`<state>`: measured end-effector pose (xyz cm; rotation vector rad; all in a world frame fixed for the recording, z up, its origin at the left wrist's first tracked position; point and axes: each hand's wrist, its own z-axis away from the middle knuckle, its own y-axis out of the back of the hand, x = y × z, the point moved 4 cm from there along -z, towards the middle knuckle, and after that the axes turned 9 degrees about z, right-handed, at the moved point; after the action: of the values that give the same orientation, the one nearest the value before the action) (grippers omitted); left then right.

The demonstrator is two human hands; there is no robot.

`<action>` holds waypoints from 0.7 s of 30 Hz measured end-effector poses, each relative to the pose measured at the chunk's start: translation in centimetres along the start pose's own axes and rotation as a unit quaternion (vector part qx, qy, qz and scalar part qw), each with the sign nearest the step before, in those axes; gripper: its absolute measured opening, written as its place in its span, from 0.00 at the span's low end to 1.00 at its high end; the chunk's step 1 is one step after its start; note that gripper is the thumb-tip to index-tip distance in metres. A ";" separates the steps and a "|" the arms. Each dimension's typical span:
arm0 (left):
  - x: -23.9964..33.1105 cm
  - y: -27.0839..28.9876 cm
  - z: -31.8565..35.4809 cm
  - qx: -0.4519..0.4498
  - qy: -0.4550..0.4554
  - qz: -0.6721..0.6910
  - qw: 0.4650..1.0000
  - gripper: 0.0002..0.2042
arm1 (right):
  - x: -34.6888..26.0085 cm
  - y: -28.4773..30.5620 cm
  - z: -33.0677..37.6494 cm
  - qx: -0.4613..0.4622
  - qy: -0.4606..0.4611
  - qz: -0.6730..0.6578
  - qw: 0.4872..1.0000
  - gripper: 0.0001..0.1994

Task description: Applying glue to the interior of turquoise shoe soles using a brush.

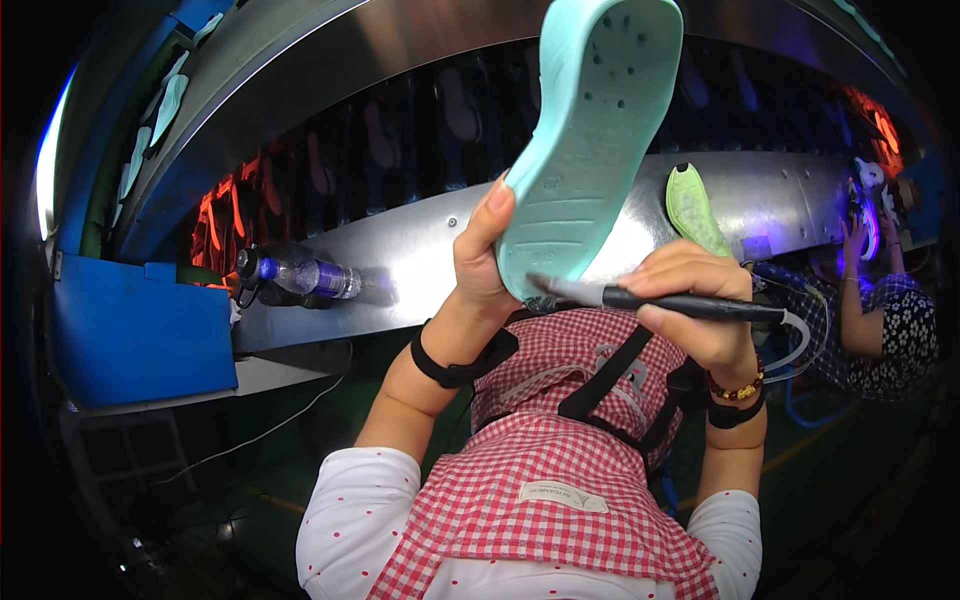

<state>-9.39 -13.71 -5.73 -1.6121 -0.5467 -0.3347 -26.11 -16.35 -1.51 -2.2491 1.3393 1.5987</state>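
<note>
My left hand (485, 245) grips the edge of a turquoise foam clog (590, 150), thumb along its side and the fingers mostly hidden behind. The clog stands tilted, its sole-shaped face toward me, with several small holes near the wide upper end and ridges lower down. In my right hand (700, 295) is a brush (745, 308) with a black handle and a pale tube curving from its back end. The dark bristles touch or nearly touch the clog's lower end. Just beyond my right hand, a light green sole-shaped piece (697, 208) lies on the metal bench (420, 220).
A clear bottle (325, 278) lies on the bench at left, beside a blue cabinet (140, 330). Behind the bench runs a dark channel with shoe pieces (460, 105) and orange-glowing ends. At right another person's arm (862, 315) reaches toward a violet-lit piece.
</note>
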 end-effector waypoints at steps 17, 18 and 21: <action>-0.8 -0.2 0.1 0.043 0.388 -0.087 0.916 0.18 | -0.1 1.0 0.4 -0.152 0.045 0.143 0.977 0.09; -0.8 0.0 0.1 0.040 0.388 -0.084 0.917 0.18 | 0.1 1.1 0.5 -0.154 0.043 0.146 0.976 0.09; -0.8 1.4 0.5 0.073 0.404 -0.157 0.898 0.19 | 0.8 -0.3 1.5 -0.264 0.067 0.207 0.940 0.09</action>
<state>-9.42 -13.44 -7.37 -1.0938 -0.1701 -1.1169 -26.94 -15.91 -2.90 -2.5175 1.6711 2.2052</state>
